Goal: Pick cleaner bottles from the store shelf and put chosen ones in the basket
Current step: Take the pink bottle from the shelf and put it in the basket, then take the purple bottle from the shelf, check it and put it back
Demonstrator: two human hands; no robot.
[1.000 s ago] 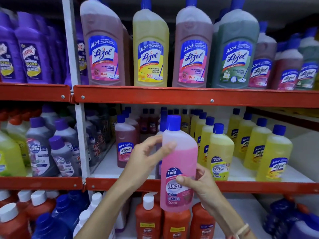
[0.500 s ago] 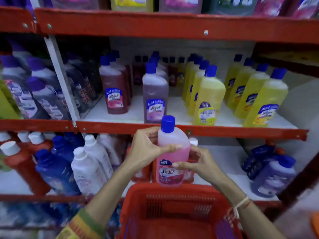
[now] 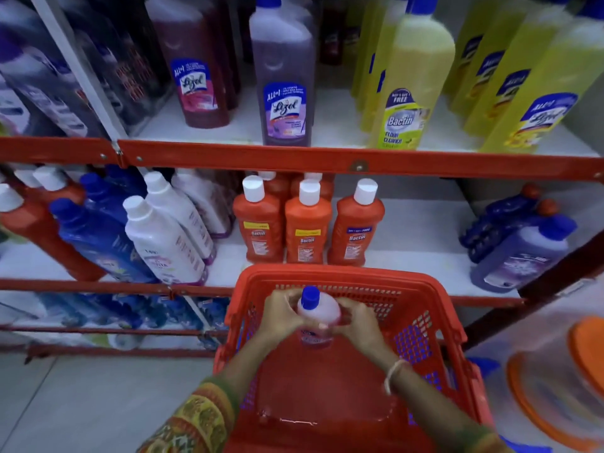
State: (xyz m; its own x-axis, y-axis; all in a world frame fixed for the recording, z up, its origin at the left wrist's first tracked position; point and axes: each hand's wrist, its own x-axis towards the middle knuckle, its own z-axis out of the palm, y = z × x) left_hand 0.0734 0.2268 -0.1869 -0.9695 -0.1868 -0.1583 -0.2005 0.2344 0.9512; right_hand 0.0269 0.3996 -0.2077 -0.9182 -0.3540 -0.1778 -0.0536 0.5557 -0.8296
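Progress: one pink bottle (image 3: 318,317) is inside the red basket (image 3: 434,325) but not yet let go; the basket floor shows nothing else.
Left: releasing it, then more picks from the shelf (image 3: 327,161) if wanted.
Left hand (image 3: 281,317): fingers wrapped round the bottle's shoulder.
Right hand (image 3: 358,322): fingers closed on its other side.
Bottle position: upright, low in the basket's far half; whether its base touches the floor is hidden, probably close.
Bottle look: translucent, pink liquid, blue screw cap (image 3: 310,295), label mostly covered.
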